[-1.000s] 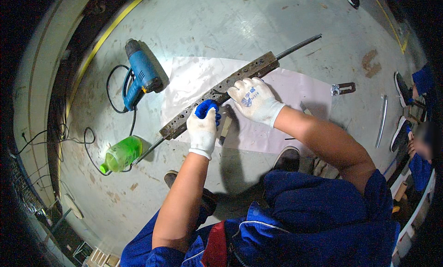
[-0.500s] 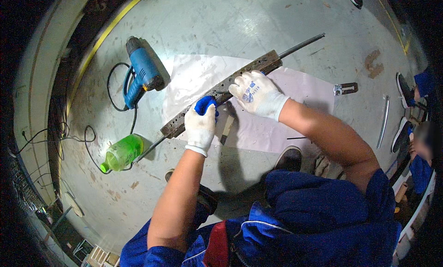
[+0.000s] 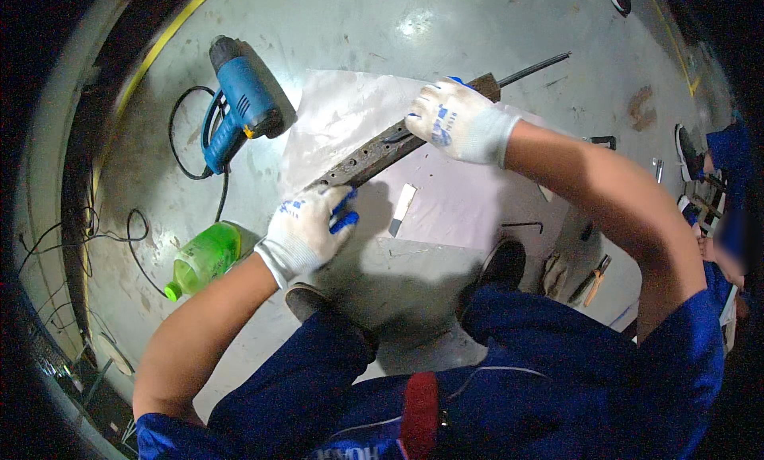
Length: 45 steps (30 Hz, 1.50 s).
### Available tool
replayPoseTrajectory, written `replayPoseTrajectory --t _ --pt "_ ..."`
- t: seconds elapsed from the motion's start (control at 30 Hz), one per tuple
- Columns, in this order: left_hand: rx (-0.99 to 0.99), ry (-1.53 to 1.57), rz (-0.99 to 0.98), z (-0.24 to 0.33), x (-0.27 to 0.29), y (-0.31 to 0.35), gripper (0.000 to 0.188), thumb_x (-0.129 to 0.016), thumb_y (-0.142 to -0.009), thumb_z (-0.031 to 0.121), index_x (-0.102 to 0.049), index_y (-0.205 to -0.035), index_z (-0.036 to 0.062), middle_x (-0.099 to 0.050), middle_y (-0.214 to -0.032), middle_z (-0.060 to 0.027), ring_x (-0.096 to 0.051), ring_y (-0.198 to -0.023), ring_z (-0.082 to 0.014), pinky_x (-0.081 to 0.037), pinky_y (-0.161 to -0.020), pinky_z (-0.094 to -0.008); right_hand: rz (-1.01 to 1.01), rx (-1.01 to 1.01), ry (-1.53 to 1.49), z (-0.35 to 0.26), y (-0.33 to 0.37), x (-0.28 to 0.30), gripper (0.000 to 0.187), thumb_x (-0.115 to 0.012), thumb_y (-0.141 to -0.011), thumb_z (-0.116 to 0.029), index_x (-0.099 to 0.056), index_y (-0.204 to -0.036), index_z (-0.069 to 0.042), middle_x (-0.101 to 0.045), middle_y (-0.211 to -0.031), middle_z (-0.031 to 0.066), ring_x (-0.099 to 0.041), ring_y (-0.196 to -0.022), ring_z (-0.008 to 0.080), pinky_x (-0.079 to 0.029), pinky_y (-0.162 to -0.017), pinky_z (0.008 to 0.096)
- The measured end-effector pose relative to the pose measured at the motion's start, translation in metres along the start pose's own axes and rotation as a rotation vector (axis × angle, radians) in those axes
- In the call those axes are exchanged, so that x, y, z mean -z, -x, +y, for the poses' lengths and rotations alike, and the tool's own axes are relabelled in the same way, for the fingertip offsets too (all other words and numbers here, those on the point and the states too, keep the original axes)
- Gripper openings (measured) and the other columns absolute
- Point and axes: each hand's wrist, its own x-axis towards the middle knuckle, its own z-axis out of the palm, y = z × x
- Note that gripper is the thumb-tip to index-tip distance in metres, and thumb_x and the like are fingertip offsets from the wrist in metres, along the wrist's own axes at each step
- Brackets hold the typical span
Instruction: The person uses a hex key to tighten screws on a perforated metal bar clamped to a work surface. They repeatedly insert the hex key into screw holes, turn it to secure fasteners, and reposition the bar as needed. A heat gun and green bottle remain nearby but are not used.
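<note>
A long dark metal bar with a row of holes lies aslant over a white sheet on the floor. From its far right end a thin rod sticks out. My left hand, in a white glove with blue fingertips, is closed round the bar's near left end and hides it. Close to the far right end, my right hand in a matching glove grips the bar from above. A small flat white piece with a dark end lies on the sheet between my hands, nearer me.
Left of the sheet lie a blue heat gun with its cord and a green bottle. A hex key, a rag and an orange-handled tool lie to my right. Another person is at the right edge.
My hands have moved apart: the left toward the bar's near left end, the right toward its far right end. My view has shifted slightly, and the hex key is now more visible.
</note>
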Motion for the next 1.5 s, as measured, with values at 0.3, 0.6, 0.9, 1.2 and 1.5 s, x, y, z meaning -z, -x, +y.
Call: replayPoseTrajectory --t 0.3,0.6,0.9,1.2,1.5 --pt "-0.099 0.457 -0.066 -0.007 -0.072 0.026 0.042 -0.074 -0.089 0.029 -0.068 -0.124 0.0073 -0.071 -0.107 -0.0224 -0.071 -0.098 -0.0401 -0.058 -0.088 -0.0452 0.267 -0.505 -0.354 -0.087 0.028 -0.04 0.018 -0.063 -0.092 -0.026 -0.067 -0.098 -0.009 -0.07 -0.094 0.011 -0.069 -0.089 0.0304 -0.052 -0.082 0.0438" --pt "0.091 0.775 0.007 -0.017 -0.079 0.029 0.04 -0.071 -0.088 0.018 -0.068 -0.127 0.0065 -0.072 -0.117 -0.0219 -0.071 -0.108 -0.0376 -0.057 -0.096 -0.043 0.241 -0.915 -0.97 -0.156 -0.026 -0.028 0.021 -0.058 -0.099 -0.017 -0.07 -0.105 -0.002 -0.071 -0.088 0.0164 -0.069 -0.078 0.0326 -0.056 -0.076 0.042" --pt "0.084 0.925 0.124 -0.046 -0.091 0.063 0.035 -0.066 -0.091 0.016 -0.069 -0.125 0.0065 -0.073 -0.117 -0.0197 -0.071 -0.108 -0.0355 -0.055 -0.097 -0.0406 -0.044 -0.573 -0.701 -0.131 -0.07 -0.001 0.027 -0.056 -0.095 -0.023 -0.072 -0.111 -0.008 -0.072 -0.093 0.0213 -0.072 -0.082 0.0361 -0.057 -0.079 0.0457" --pt "0.076 0.952 0.132 -0.045 -0.081 0.066 0.035 -0.066 -0.092 0.021 -0.069 -0.123 0.0058 -0.072 -0.114 -0.0218 -0.071 -0.106 -0.0385 -0.055 -0.094 -0.0409 -0.334 -0.654 -0.279 -0.04 -0.083 0.046 0.047 -0.043 -0.095 -0.033 -0.066 -0.131 -0.013 -0.071 -0.115 0.0258 -0.069 -0.107 0.041 -0.052 -0.098 0.0501" --pt "0.099 0.931 0.082 -0.049 -0.094 0.064 0.037 -0.068 -0.091 0.022 -0.069 -0.125 0.0065 -0.072 -0.116 -0.0224 -0.07 -0.108 -0.0372 -0.055 -0.096 -0.0409 -0.611 -0.498 -0.475 -0.094 -0.025 0.027 0.042 -0.053 -0.097 -0.033 -0.068 -0.132 -0.013 -0.074 -0.106 0.0222 -0.073 -0.098 0.0354 -0.057 -0.088 0.0454"
